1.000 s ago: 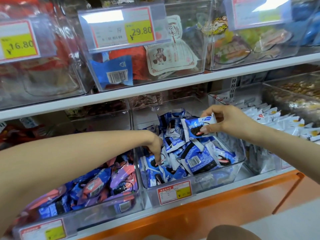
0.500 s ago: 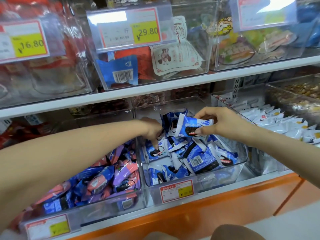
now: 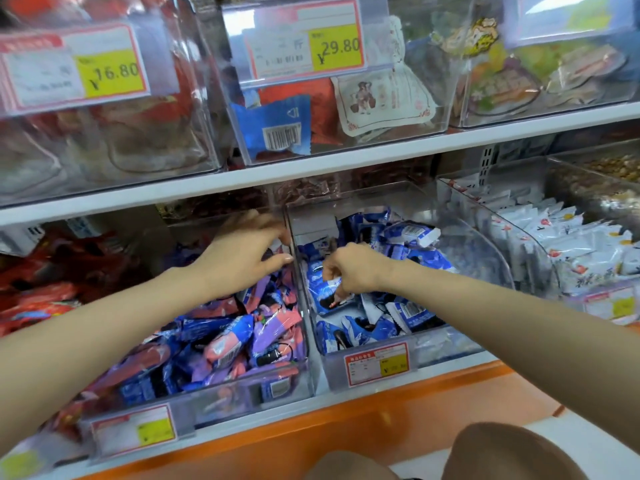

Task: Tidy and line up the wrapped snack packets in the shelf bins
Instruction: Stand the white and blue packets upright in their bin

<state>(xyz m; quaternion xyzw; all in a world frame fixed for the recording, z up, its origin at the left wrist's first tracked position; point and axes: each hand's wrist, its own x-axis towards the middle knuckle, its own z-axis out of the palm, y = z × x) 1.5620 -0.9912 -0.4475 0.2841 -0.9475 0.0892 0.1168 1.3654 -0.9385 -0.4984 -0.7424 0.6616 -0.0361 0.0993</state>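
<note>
Since the earlier frames, both hands have been shifted to the left: the left hand (image 3: 242, 252) has been withdrawn from the middle bin (image 3: 446, 344) and placed over the far end of the left bin (image 3: 225, 400). The right hand (image 3: 353, 271) has been brought from the far right of the middle bin to its left side.

The left hand is spread, with straight fingers and the thumb just beside the divider wall (image 3: 298, 282). Nothing is seen gripped in it, though motion blur limits certainty. The right hand is curled, knuckles up, with its fingertips (image 3: 334, 292) driven down onto a blue packet (image 3: 327, 303), which appears to be pinched at its edge.

The blue packets (image 3: 398, 313) are heaped unaligned in the middle bin, with one laid on top at the far right (image 3: 410, 233). The mixed packets (image 3: 221, 344) fill the left bin.

The coming move is judged to turn on the pinched packet. It lies directly beneath the right hand and to the right of the divider wall, so the right hand is nearer. Its long axis cannot be determined, as it is partly covered. The bin runs from near to far, so alignment across that line is judged to be required.
</note>
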